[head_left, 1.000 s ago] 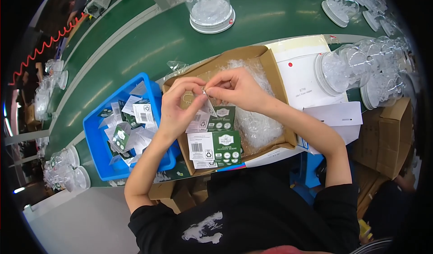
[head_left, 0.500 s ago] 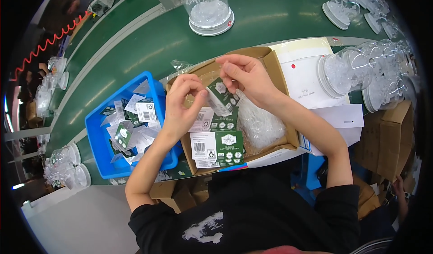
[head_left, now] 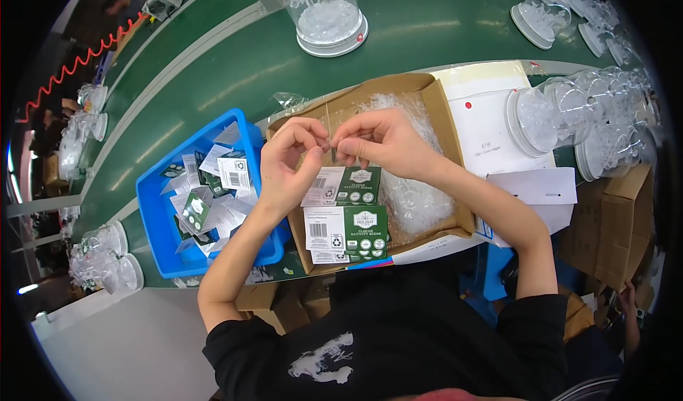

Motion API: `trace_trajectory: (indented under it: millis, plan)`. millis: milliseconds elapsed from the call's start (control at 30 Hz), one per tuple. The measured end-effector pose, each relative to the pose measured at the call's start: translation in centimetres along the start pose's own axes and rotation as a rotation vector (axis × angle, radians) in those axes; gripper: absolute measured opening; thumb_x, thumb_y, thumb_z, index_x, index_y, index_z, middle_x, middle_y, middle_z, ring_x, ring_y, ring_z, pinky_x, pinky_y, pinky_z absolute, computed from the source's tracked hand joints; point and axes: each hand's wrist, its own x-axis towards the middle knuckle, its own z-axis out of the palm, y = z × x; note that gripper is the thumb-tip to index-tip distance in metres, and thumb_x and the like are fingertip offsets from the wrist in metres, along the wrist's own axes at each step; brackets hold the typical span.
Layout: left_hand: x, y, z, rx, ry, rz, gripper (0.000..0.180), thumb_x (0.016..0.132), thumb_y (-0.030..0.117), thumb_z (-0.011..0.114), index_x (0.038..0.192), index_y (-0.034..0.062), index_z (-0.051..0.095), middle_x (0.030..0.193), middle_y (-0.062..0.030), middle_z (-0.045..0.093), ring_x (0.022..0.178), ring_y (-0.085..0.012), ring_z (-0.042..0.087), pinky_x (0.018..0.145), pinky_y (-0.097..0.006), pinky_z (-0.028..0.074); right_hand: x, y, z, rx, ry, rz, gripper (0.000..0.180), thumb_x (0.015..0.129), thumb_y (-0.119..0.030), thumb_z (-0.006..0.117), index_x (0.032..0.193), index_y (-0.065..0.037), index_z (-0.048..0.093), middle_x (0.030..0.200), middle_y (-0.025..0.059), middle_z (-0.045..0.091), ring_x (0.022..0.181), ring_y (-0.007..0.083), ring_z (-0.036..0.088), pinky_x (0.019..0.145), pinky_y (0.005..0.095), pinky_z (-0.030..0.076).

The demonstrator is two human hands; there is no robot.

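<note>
Dark green card point(head_left: 330, 160): held up above the left half of the cardboard tray point(head_left: 447, 134), seen edge-on, mostly hidden by fingers.
Right hand point(head_left: 384, 141): pinching at the card's upper part with thumb and forefinger.
Left hand point(head_left: 288, 159): curled just beside, thumb and forefinger close together at the card; cannot tell whether gripping or merely touching.
Thin strand point(head_left: 328, 116): rising from between the fingertips, too fine to make out clearly.
Tray contents: clear shredded plastic point(head_left: 420, 202) at right; on the left, two piles of green-and-white cards, a far pile point(head_left: 341, 187) partly under the hands and a near pile point(head_left: 346, 230), with depth impossible to count.
Blue bin point(head_left: 213, 264): one, just left of the tray, loosely filled with jumbled cards point(head_left: 235, 175), overlapping too much to count.
White board point(head_left: 473, 127): lying right of the tray, partly covered.
Folded white paper point(head_left: 530, 187): one, near right, with a slot.
Lone clear dome point(head_left: 331, 27): one, on the far side of the green table point(head_left: 427, 38), top cut off.
Other domes: crowded at right point(head_left: 530, 123), far right point(head_left: 537, 20), near left point(head_left: 107, 259) and far left point(head_left: 78, 134); merged and bent toward the rim, uncountable.
Brown carton point(head_left: 612, 223): at right, beyond the table edge.
Co-worker's hand point(head_left: 628, 298): at the near right rim, dim.
</note>
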Motion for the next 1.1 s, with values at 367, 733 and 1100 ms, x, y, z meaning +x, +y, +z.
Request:
trace_trajectory:
  millis: [367,733,1100]
  plan:
    - [-0.1,-0.1,-0.7,-0.318,-0.02,-0.213,0.005,0.092,0.002,0.057,0.09,-0.0024,0.056,0.096,-0.0115,0.065,0.075,-0.0109,0.06,0.07,-0.025,0.051,-0.1,0.1,-0.3,-0.02,-0.007,0.047,0.017,0.093,-0.009,0.06,0.106,0.001,0.064,0.086,0.0057,0.068,0.074,0.0081,0.063,0.06,0.0212,0.05]
    - [-0.3,0.2,0.8,-0.147,0.044,-0.165,0.019,0.089,-0.006,0.059,0.105,-0.0024,0.05,0.099,-0.0138,0.066,0.089,-0.0161,0.065,0.082,-0.027,0.053,-0.4,-0.4,0.4,-0.198,0.127,-0.214,0.013,0.089,-0.008,0.064,0.096,0.002,0.068,0.082,0.0053,0.069,0.073,0.0073,0.063,0.062,0.0202,0.049]
    - [-0.2,0.4,1.3,0.021,0.038,-0.152,0.033,0.085,-0.006,0.066,0.109,0.0003,0.044,0.092,-0.0118,0.068,0.088,-0.0165,0.067,0.08,-0.027,0.054,-0.2,0.1,0.1,-0.49,0.143,-0.402,0.009,0.083,-0.004,0.066,0.091,-0.001,0.069,0.082,0.0056,0.064,0.068,0.0116,0.061,0.058,0.0228,0.048]
